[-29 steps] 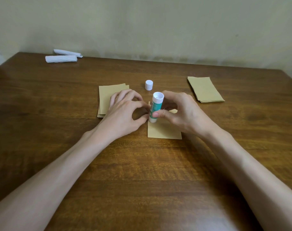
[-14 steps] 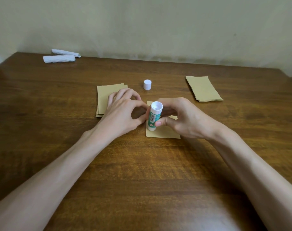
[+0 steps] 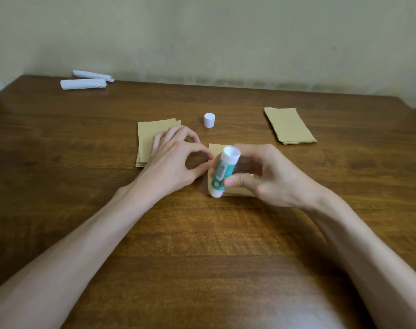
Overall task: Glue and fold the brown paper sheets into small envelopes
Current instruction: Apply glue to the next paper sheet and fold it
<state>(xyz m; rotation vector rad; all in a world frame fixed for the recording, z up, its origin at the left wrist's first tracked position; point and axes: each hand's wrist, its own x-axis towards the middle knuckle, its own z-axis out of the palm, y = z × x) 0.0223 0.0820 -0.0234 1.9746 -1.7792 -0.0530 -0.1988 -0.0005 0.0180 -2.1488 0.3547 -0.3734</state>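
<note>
A white cap [image 3: 209, 119] is seen upright on the wooden table [image 3: 202, 245], just beyond the hands; white paper rolls [image 3: 83, 83] are laid at the far left corner. The left stack [image 3: 145, 143] of brown sheets is partly covered by the left hand [image 3: 176, 160]; the right stack [image 3: 290, 125] is left unobstructed, well apart.

The single brown sheet [image 3: 214, 150] is laid flat at the table's middle, largely hidden by the right hand [image 3: 268, 176] and the glue stick [image 3: 223, 172]. The stick, uncapped, white with a green label, is gripped between thumb and fingers and tilted. The sheet's left edge is reached by the left thumb and forefinger; whether it is pinched cannot be told.

Counted: one stick, one cap, one loose sheet, two stacks, two rolls.
</note>
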